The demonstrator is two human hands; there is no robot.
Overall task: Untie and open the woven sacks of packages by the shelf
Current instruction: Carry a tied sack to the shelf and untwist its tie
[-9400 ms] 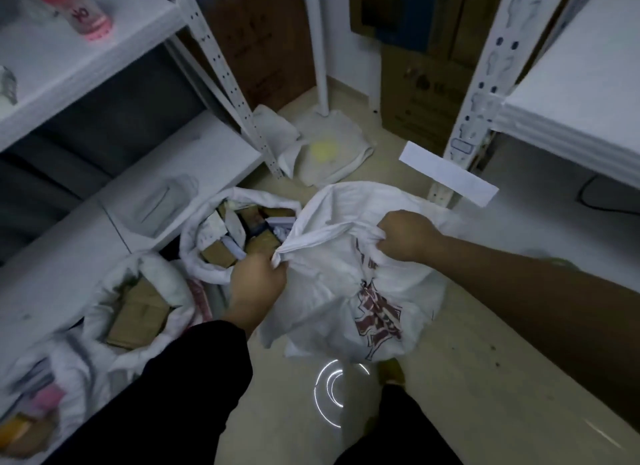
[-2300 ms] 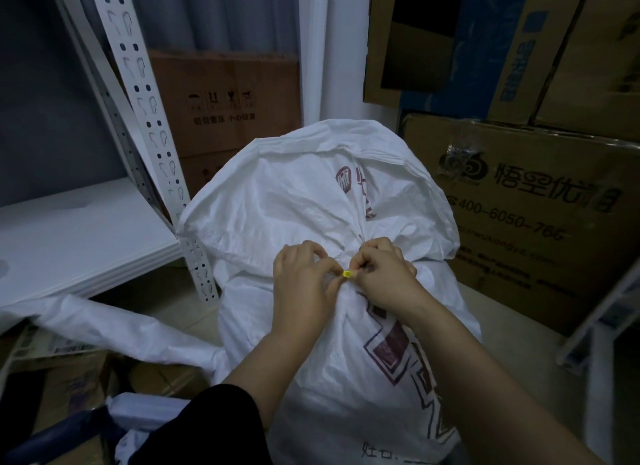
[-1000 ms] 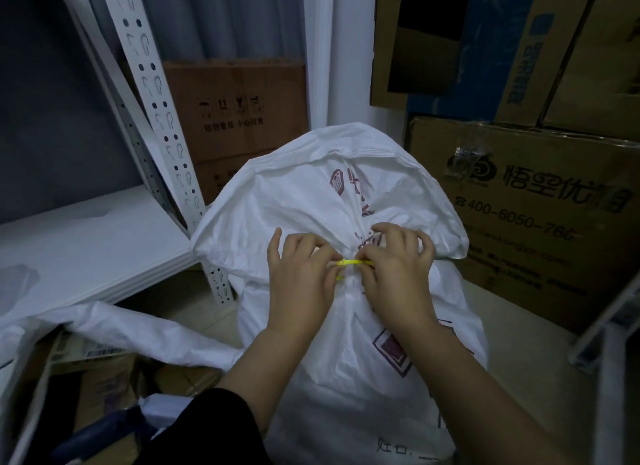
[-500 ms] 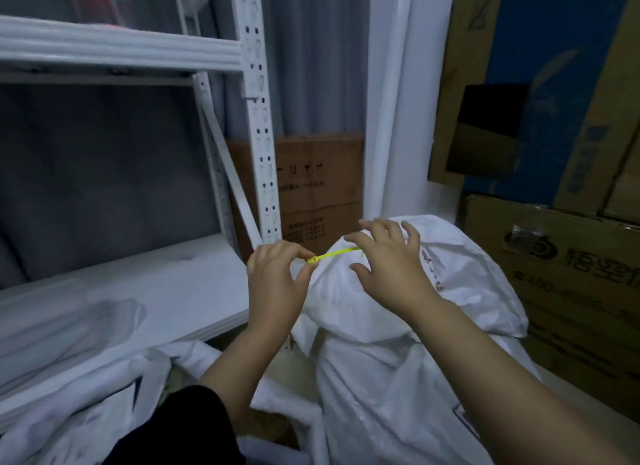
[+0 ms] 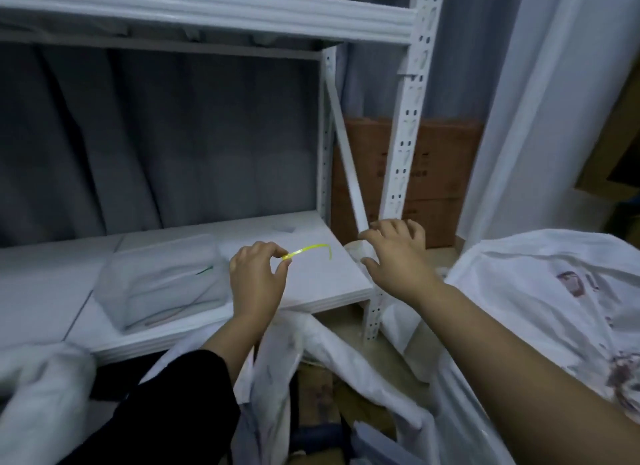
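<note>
A person's left hand [image 5: 258, 277] pinches a yellow tie [image 5: 308, 249] between thumb and forefinger above the lower board of a white metal shelf [image 5: 311, 284], the other fingers loosely curled. The strip runs out from the pinch toward three o'clock, its long axis near level, and its free end hooks down. It touches nothing but the fingers.

The right hand [image 5: 398, 253] hangs at three o'clock of the left, fingers spread and relaxed, holding nothing, just in front of the shelf's perforated upright [image 5: 403, 160].

The white woven sack [image 5: 540, 291] with red print lies at about four o'clock of the right hand, slumped against the floor at the frame's right edge. Its neck looks loose, with no tie around it, though whether the mouth is fully open cannot be told from here. The right hand is plainly the nearer of the two to it; the left is well apart from it, across the shelf corner.

A clear plastic box [image 5: 162, 284] sits on the shelf board at nine o'clock of the left hand, close by. It seems a likely place for the spent tie, a short swing leftward. Spreading the sack's mouth would then fall to the right hand first.

More white sacking [image 5: 311, 347] lies crumpled below the shelf board, at six o'clock of both hands, with brown cardboard showing among its folds.
</note>
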